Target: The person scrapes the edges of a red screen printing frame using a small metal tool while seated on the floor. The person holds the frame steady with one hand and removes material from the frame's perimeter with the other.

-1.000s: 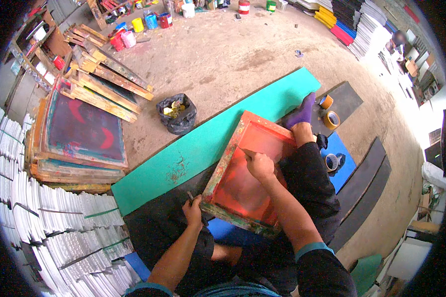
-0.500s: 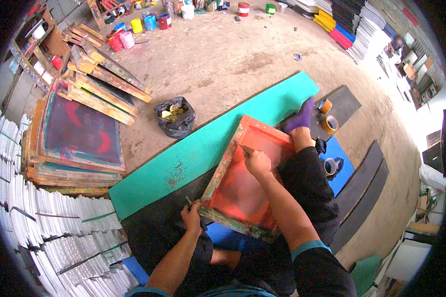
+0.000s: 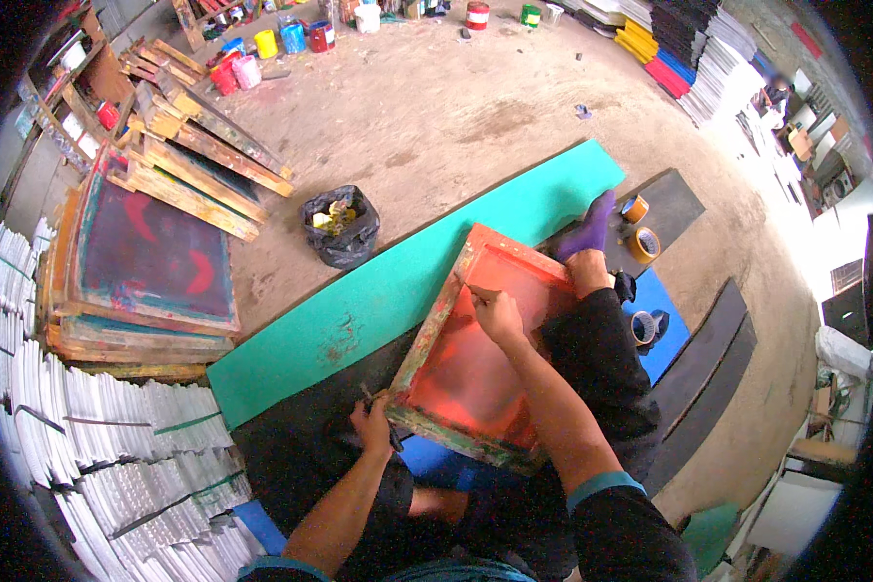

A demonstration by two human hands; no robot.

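On the floor at my left stands a stack of wooden screen frames [image 3: 150, 262], with a black bag [image 3: 339, 228] beside the long green sheet [image 3: 407, 281]. My left hand [image 3: 373, 427] is closed around the near left corner of the orange-meshed printing frame [image 3: 475, 349], which lies tilted across my lap and the green sheet's near edge. My right hand [image 3: 498, 312] rests inside the mesh near its far edge, fingers curled and pinching something too small to identify; tape rolls [image 3: 640, 228] lie at right.
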